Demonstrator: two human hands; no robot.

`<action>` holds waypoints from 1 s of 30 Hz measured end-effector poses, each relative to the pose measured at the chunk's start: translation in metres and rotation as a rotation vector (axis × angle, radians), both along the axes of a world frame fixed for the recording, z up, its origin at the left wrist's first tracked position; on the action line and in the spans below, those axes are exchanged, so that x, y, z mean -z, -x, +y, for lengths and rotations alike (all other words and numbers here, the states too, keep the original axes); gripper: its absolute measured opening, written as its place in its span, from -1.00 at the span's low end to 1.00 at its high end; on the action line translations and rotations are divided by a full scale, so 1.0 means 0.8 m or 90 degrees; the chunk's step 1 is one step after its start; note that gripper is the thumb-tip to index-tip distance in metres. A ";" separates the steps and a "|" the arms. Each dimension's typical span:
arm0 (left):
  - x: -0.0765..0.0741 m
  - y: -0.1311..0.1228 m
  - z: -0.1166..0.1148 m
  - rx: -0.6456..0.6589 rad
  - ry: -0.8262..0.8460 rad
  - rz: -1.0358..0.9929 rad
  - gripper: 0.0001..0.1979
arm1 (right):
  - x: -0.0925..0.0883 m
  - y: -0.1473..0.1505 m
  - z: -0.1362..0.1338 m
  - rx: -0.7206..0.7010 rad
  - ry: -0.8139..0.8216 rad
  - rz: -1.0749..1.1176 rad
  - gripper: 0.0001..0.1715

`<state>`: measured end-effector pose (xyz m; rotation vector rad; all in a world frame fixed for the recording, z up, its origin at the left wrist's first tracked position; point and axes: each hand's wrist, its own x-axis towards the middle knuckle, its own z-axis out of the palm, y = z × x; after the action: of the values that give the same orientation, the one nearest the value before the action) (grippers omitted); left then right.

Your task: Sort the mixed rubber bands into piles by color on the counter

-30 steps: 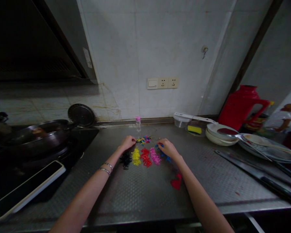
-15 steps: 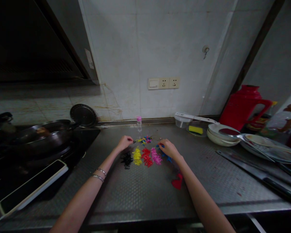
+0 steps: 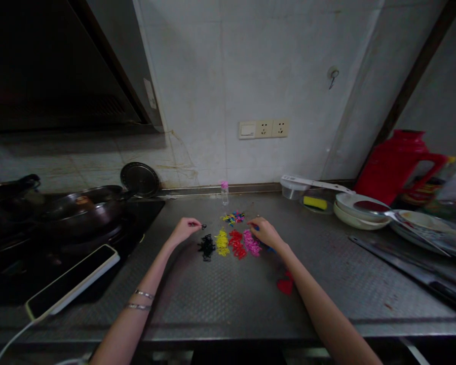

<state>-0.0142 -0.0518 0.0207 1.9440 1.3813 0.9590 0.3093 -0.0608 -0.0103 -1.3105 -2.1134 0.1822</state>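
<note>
My left hand (image 3: 185, 230) pinches a small black rubber band (image 3: 204, 226) between its fingertips, above and left of a black pile (image 3: 206, 247). Beside that pile lie a yellow pile (image 3: 222, 243), a red pile (image 3: 237, 244) and a pink pile (image 3: 252, 243) of small bands. A mixed-colour heap (image 3: 233, 218) sits behind them. My right hand (image 3: 265, 232) is closed in a pinch, with a bit of blue band (image 3: 256, 228) showing at its fingers. Under its wrist, a blue pile (image 3: 272, 250) is mostly hidden.
A small clear bottle with a pink cap (image 3: 224, 193) stands near the wall. A red heart-shaped piece (image 3: 285, 286) lies by my right forearm. At left are a phone (image 3: 74, 281) and a pan (image 3: 83, 213); at right, bowls (image 3: 359, 220), a knife (image 3: 391, 263) and a red thermos (image 3: 395, 165).
My left hand has drawn left, away from the mixed heap, with the black band in its fingers. The right hand stays beside the heap in a pinch. The view has shifted slightly left.
</note>
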 end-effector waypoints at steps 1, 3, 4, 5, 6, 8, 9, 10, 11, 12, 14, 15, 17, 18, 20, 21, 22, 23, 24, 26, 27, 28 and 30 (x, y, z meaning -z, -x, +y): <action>-0.002 0.001 -0.002 -0.001 0.008 -0.011 -0.77 | -0.001 0.007 -0.001 -0.010 0.004 0.018 -0.71; -0.004 0.001 -0.006 -0.012 0.014 -0.033 -0.77 | -0.005 0.025 -0.005 -0.036 0.015 0.054 -0.69; -0.004 0.000 -0.008 -0.022 0.016 -0.042 -0.77 | -0.009 0.036 -0.008 -0.056 0.014 0.060 -0.69; -0.005 -0.003 -0.010 -0.034 0.018 -0.050 -0.76 | -0.014 0.048 -0.012 -0.084 0.017 0.047 -0.70; -0.005 -0.005 -0.012 -0.047 0.022 -0.058 -0.76 | -0.019 0.061 -0.016 -0.103 0.022 0.029 -0.70; -0.005 -0.012 -0.016 -0.066 0.029 -0.071 -0.75 | -0.029 0.087 -0.024 -0.099 0.045 -0.015 -0.67; -0.005 -0.016 -0.018 -0.069 0.029 -0.075 -0.75 | -0.034 0.100 -0.027 -0.092 0.058 -0.042 -0.65; -0.005 -0.019 -0.019 -0.067 0.026 -0.078 -0.76 | -0.038 0.113 -0.030 -0.077 0.065 -0.067 -0.64; -0.004 -0.022 -0.020 -0.060 0.022 -0.080 -0.77 | -0.041 0.124 -0.032 -0.075 0.069 -0.096 -0.63; -0.004 -0.024 -0.022 -0.053 0.018 -0.082 -0.78 | -0.044 0.134 -0.033 -0.063 0.063 -0.117 -0.64; -0.004 -0.026 -0.024 -0.040 0.012 -0.081 -0.80 | -0.046 0.151 -0.032 -0.030 0.040 -0.140 -0.64; -0.003 -0.027 -0.024 -0.036 0.010 -0.076 -0.81 | -0.046 0.157 -0.031 -0.011 0.034 -0.147 -0.63; -0.003 -0.027 -0.026 -0.034 0.007 -0.060 -0.82 | -0.045 0.165 -0.029 0.019 0.033 -0.156 -0.62; -0.002 -0.027 -0.026 -0.035 0.006 -0.052 -0.82 | -0.044 0.167 -0.028 0.027 0.037 -0.160 -0.61; 0.000 -0.027 -0.026 -0.037 0.005 -0.044 -0.82 | -0.042 0.169 -0.029 0.033 0.040 -0.165 -0.61; 0.001 -0.028 -0.026 -0.037 0.006 -0.044 -0.83 | -0.041 0.169 -0.029 0.032 0.036 -0.166 -0.61; 0.002 -0.028 -0.025 -0.035 0.006 -0.044 -0.83 | -0.039 0.169 -0.031 0.029 0.028 -0.166 -0.62; 0.003 -0.028 -0.024 -0.032 0.005 -0.044 -0.82 | -0.037 0.168 -0.032 0.025 0.016 -0.164 -0.63; 0.004 -0.028 -0.024 -0.028 0.004 -0.044 -0.82 | -0.036 0.167 -0.034 0.022 0.002 -0.160 -0.64; 0.006 -0.027 -0.023 -0.019 0.002 -0.041 -0.82 | -0.032 0.165 -0.036 0.020 -0.024 -0.153 -0.65; 0.006 -0.027 -0.023 -0.016 0.002 -0.039 -0.82 | -0.031 0.164 -0.037 0.020 -0.034 -0.153 -0.64; 0.006 -0.027 -0.022 -0.014 0.002 -0.036 -0.82 | -0.030 0.163 -0.038 0.019 -0.041 -0.156 -0.63; 0.006 -0.027 -0.023 -0.014 0.004 -0.031 -0.82 | -0.030 0.162 -0.037 0.016 -0.050 -0.165 -0.62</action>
<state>0.0071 -0.0699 0.0156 1.8922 1.3789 1.0045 0.1799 -0.0906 0.0135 -1.3739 -2.2913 -0.0847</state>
